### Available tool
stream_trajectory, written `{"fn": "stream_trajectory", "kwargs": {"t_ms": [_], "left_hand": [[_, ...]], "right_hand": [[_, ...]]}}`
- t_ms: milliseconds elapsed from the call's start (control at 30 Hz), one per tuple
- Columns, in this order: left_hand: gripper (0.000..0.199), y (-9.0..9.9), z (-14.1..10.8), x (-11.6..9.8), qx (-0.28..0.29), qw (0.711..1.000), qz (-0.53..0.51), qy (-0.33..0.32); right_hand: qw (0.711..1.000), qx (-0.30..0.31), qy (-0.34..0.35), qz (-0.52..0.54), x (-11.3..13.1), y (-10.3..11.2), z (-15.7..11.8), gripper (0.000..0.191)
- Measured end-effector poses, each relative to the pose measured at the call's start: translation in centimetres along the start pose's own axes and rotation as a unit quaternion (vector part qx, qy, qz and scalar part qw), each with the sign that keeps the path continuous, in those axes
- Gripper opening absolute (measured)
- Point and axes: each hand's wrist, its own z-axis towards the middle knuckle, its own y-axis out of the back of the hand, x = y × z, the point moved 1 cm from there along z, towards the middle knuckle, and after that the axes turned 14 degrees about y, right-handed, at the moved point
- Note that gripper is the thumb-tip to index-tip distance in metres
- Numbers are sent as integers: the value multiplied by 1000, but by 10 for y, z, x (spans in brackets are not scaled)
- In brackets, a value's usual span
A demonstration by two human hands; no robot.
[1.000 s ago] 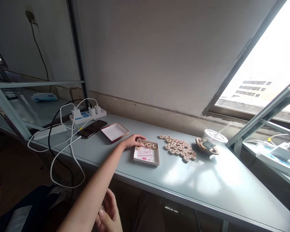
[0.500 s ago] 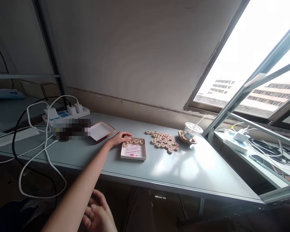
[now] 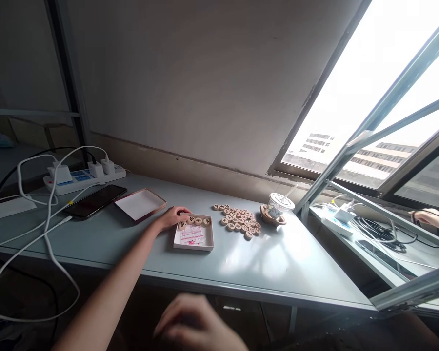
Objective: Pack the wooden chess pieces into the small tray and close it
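My left hand (image 3: 172, 218) is closed on the upper left corner of a shallow white box (image 3: 193, 247), its fingers beside the row of pieces inside. In the box, several round wooden Chinese chess pieces (image 3: 198, 221) stand along the far side, above a clear plastic packet with red print (image 3: 192, 236). My right hand (image 3: 201, 321) hangs in front of the table edge, smeared by motion, its fingers seemingly curled; whether it holds anything cannot be seen. Right of the box lies a loose group of Chinese chess pieces (image 3: 237, 219), faces up.
An open box lid (image 3: 142, 204) and a phone (image 3: 95, 201) lie to the left, near a power strip (image 3: 84, 179) with looping cables. A lidded cup with a straw (image 3: 280, 202) stands at the right. Beyond the metal frame, another person's hand (image 3: 433, 218) shows over cables.
My right hand has swung rightward from beneath my left forearm, its fingers now more curled. The view has shifted; another person's hand now shows at the far right. My left hand stays at the box.
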Motion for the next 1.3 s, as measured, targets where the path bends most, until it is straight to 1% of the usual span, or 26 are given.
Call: {"fn": "stream_trajectory", "kwargs": {"t_ms": [33,67,100,133,167,233,267,300,333,400,467,533,600,667,700,800,833,867,900,1000,1033,1100,1167,1200,1233,1300], "left_hand": [[42,0,0,0,-5,1000,4,-5],[41,0,0,0,-9,1000,7,-9],[41,-1,0,0,-13,1000,11,-13],[40,-1,0,0,-15,1000,15,-14],[40,0,0,-1,-17,1000,18,-13],[41,0,-1,-1,-16,1000,23,-10],[41,0,-1,-1,-15,1000,24,-10],[42,0,0,0,-12,1000,24,-11],[43,0,0,0,-10,1000,24,-11],[43,0,1,2,-17,999,31,-20],[42,1,3,2,-38,998,48,-34],[42,1,3,3,-54,996,61,-44],[46,1,2,2,-52,996,64,-39],[49,2,2,2,-36,997,58,-33],[51,2,1,2,-23,998,54,-32],[51,5,2,2,17,998,43,-37],[51,6,2,2,24,998,41,-39],[50,6,3,3,27,998,38,-42],[49,7,4,3,26,998,33,-45],[45,6,4,3,11,999,9,-49],[45,5,4,2,6,999,4,-47],[45,4,3,1,2,999,3,-45],[48,3,3,1,9,999,6,-51],[49,2,3,1,12,998,9,-56],[50,2,4,1,14,998,16,-59],[53,2,6,4,5,997,43,-62]], "right_hand": [[994,-58,9,-95,10,27,3,26],[975,-98,14,-199,16,55,8,24],[947,-112,15,-300,19,81,13,22],[908,-123,16,-400,18,106,19,21],[858,-138,1,-495,15,129,25,23],[760,-143,-53,-632,3,166,36,27],[726,-130,-75,-671,-4,179,40,28],[705,-108,-92,-695,-10,188,44,27],[692,-85,-107,-709,-15,195,47,26],[688,-50,-130,-713,-21,201,51,22],[692,-37,-149,-705,-22,203,55,19],[698,-31,-167,-696,-17,203,59,17],[711,-22,-182,-679,-10,203,63,15],[738,-30,-179,-650,-3,203,67,15],[757,-37,-163,-631,-1,201,69,17],[819,-28,-75,-568,0,186,78,21],[831,-15,-48,-554,-3,178,82,21],[835,-2,-28,-549,-6,170,86,21],[832,10,-15,-554,-11,160,91,21],[802,27,0,-597,-25,135,102,20],[794,29,-1,-607,-28,130,104,21],[790,29,-7,-612,-31,125,105,27],[794,21,-12,-607,-30,128,100,29],[794,11,-14,-608,-28,133,97,26],[788,-6,-16,-616,-26,140,92,22],[757,-52,-30,-650,-21,157,79,18]]}}
